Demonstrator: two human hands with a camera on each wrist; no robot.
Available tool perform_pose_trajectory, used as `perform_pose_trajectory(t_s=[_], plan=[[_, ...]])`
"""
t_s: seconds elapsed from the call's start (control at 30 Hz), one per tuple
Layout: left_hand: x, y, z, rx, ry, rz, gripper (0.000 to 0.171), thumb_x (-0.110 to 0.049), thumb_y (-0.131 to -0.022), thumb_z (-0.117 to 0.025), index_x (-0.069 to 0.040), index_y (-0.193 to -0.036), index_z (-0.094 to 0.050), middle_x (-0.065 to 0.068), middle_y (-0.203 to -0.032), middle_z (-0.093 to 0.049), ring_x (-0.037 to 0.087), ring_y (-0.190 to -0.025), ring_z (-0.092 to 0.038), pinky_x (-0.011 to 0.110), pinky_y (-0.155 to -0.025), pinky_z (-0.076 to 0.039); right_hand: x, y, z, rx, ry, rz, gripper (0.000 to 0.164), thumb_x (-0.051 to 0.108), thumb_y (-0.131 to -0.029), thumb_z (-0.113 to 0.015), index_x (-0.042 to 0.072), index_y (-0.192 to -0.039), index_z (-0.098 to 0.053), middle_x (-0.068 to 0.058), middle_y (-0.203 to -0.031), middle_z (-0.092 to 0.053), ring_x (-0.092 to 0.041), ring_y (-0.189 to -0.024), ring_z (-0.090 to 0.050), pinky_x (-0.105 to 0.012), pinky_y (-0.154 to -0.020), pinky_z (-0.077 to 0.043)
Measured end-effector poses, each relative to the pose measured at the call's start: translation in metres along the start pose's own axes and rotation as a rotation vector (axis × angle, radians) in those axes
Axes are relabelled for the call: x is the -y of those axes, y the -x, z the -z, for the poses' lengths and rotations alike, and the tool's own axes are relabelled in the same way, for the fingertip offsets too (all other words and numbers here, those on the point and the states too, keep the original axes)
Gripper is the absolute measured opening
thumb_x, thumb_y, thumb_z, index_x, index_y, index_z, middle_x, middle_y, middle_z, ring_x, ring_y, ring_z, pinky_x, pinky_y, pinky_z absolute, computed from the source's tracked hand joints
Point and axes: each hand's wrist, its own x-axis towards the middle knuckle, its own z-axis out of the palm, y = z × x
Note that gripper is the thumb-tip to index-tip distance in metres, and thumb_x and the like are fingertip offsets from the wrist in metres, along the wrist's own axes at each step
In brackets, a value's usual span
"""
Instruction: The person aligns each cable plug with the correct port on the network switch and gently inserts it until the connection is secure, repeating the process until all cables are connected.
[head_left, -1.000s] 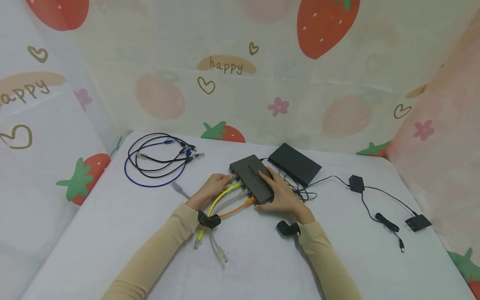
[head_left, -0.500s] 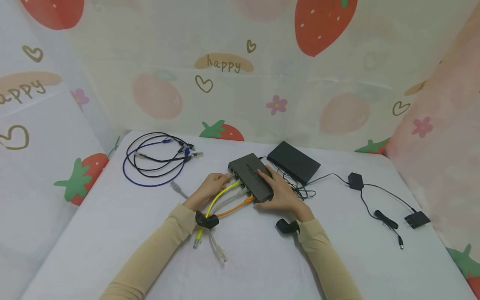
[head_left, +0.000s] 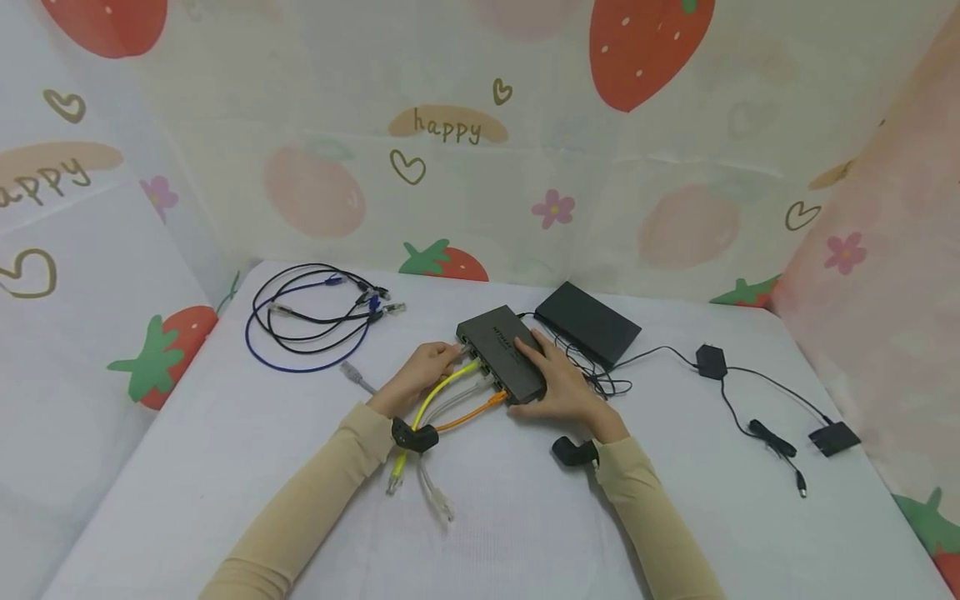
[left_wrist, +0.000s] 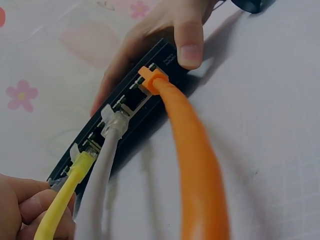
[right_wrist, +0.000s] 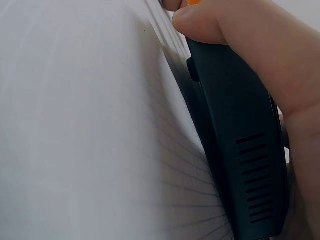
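Observation:
A black network switch (head_left: 491, 333) sits near the table's middle, its row of ports turned to the left. My right hand (head_left: 564, 385) grips its right end; the thumb (left_wrist: 190, 52) presses close to the orange plug in the left wrist view. With my left hand (head_left: 420, 372) I pinch a grey network cable plug (left_wrist: 58, 182) at the leftmost end of the port row, partly hidden by the fingers. A yellow network cable (left_wrist: 65, 200), a pale grey network cable (left_wrist: 102, 175) and an orange network cable (left_wrist: 192, 155) are plugged in alongside.
Coiled black and blue cables (head_left: 258, 333) lie at the back left. Behind the switch is a flat black box (head_left: 588, 323) with a tangled thin cord (head_left: 600, 385). Black power adapters (head_left: 711, 362) with leads lie to the right. Loose cable ends (head_left: 441, 504) rest under my left forearm.
The head view has shifted slightly. My left hand has lifted a touch at the port row, while my right hand and the switch have stayed in place.

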Motion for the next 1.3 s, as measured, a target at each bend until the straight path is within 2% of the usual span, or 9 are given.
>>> perform_pose_trajectory(t_s=[0.17,0.3,0.53,0.87,0.97,1.17,1.2,1.3], plan=[[0.0,0.001,0.0,0.0,-0.004,-0.031,0.035,-0.034,-0.099,-0.042,-0.003,-0.108,-0.055,-0.004,-0.058,-0.035,0.009,-0.046,-0.024,0.023,-0.05,-0.028,0.001,-0.001,0.0,0.005,0.001,-0.008,0.106,0.061,-0.061,-0.073,0.028,-0.148,-0.021,-0.011,-0.155,-0.009,-0.036,-0.139,-0.018,-0.06,-0.101,-0.029],[-0.001,-0.001,0.002,0.024,-0.014,-0.031,0.034,-0.033,-0.1,-0.04,-0.005,-0.112,-0.054,-0.003,-0.061,-0.039,0.009,-0.048,-0.026,0.023,-0.052,-0.03,0.001,-0.001,0.0,0.001,-0.002,-0.013,0.105,0.06,-0.062,-0.074,0.028,-0.148,-0.022,-0.011,-0.155,-0.009,-0.036,-0.139,-0.018,-0.06,-0.101,-0.029],[-0.002,-0.003,0.007,0.05,-0.043,-0.026,0.032,-0.034,-0.099,-0.042,-0.007,-0.111,-0.055,-0.003,-0.06,-0.04,0.009,-0.047,-0.028,0.023,-0.05,-0.03,0.001,-0.001,-0.001,-0.012,-0.001,-0.011,0.105,0.06,-0.061,-0.074,0.028,-0.147,-0.024,-0.012,-0.154,-0.011,-0.038,-0.137,-0.021,-0.06,-0.099,-0.031],[0.001,0.001,0.004,0.008,-0.07,-0.072,0.033,-0.033,-0.1,-0.041,-0.007,-0.114,-0.056,-0.003,-0.058,-0.037,0.01,-0.048,-0.028,0.024,-0.051,-0.031,0.001,-0.002,-0.001,-0.005,-0.016,-0.026,0.106,0.06,-0.06,-0.075,0.029,-0.147,-0.024,-0.009,-0.155,-0.011,-0.038,-0.137,-0.022,-0.06,-0.099,-0.032],[-0.004,0.007,0.003,-0.005,-0.065,-0.066,0.032,-0.032,-0.1,-0.042,-0.006,-0.113,-0.056,-0.002,-0.06,-0.039,0.01,-0.048,-0.029,0.025,-0.052,-0.032,0.002,-0.002,-0.001,-0.004,-0.012,-0.024,0.105,0.061,-0.06,-0.075,0.03,-0.147,-0.024,-0.009,-0.155,-0.01,-0.037,-0.137,-0.021,-0.06,-0.098,-0.032],[-0.004,0.005,0.003,-0.017,-0.05,-0.061,0.03,-0.032,-0.099,-0.043,-0.007,-0.106,-0.057,-0.001,-0.062,-0.044,0.01,-0.049,-0.031,0.024,-0.052,-0.032,0.002,-0.002,-0.001,0.002,-0.008,-0.025,0.105,0.061,-0.061,-0.074,0.03,-0.147,-0.023,-0.009,-0.155,-0.01,-0.037,-0.138,-0.02,-0.06,-0.099,-0.031],[0.0,0.0,0.003,-0.016,-0.046,-0.066,0.029,-0.033,-0.099,-0.044,-0.008,-0.105,-0.057,-0.002,-0.061,-0.044,0.01,-0.049,-0.031,0.024,-0.052,-0.032,0.002,-0.002,-0.001,0.003,-0.009,-0.029,0.105,0.061,-0.061,-0.074,0.03,-0.147,-0.023,-0.009,-0.155,-0.01,-0.037,-0.138,-0.02,-0.061,-0.099,-0.031],[-0.001,-0.002,0.003,0.008,-0.039,-0.058,0.031,-0.034,-0.099,-0.044,-0.008,-0.106,-0.057,-0.002,-0.061,-0.042,0.01,-0.048,-0.03,0.024,-0.051,-0.031,0.003,-0.001,0.0,0.0,-0.018,-0.033,0.105,0.059,-0.061,-0.074,0.029,-0.147,-0.024,-0.01,-0.155,-0.01,-0.038,-0.137,-0.02,-0.061,-0.098,-0.031]])
